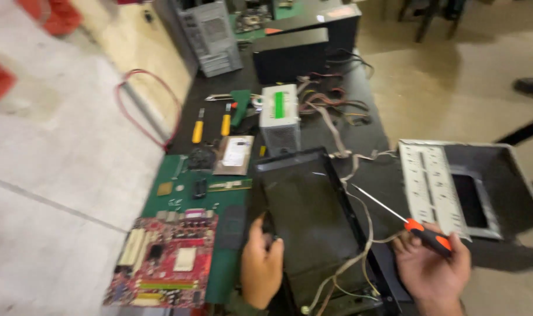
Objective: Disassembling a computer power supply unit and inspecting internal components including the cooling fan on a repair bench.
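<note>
**A:** What is the biggest thing on the bench?

**B:** The black workbench [374, 131] itself, running from near to far. On it, near the middle, lies an open black computer case [307, 216], with grey and white cables [360, 246] trailing along its right edge.

**A:** And to the right?

**B:** A grey metal case panel [436, 187] with rows of slots, lying flat beside a dark frame, just right of the case.

**A:** What sits on the left?

**B:** A green mat [219, 272], and at its near left corner a red motherboard [167, 260]. Farther along the mat is a silver hard drive [235, 155], and beyond it, right of the drive, stands a grey power supply [280, 117] with a green label. Two yellow-handled screwdrivers [198, 130] lie far left of that supply.

**A:** Where are the hands?

**B:** The left hand [261, 263] rests on the near left edge of the computer case, fingers curled over the rim. The right hand [433, 263] is near right, closed around the handle of a screwdriver [404, 221] with an orange and black grip; its thin shaft points far and left, over the cables between the case and the metal panel.
</note>
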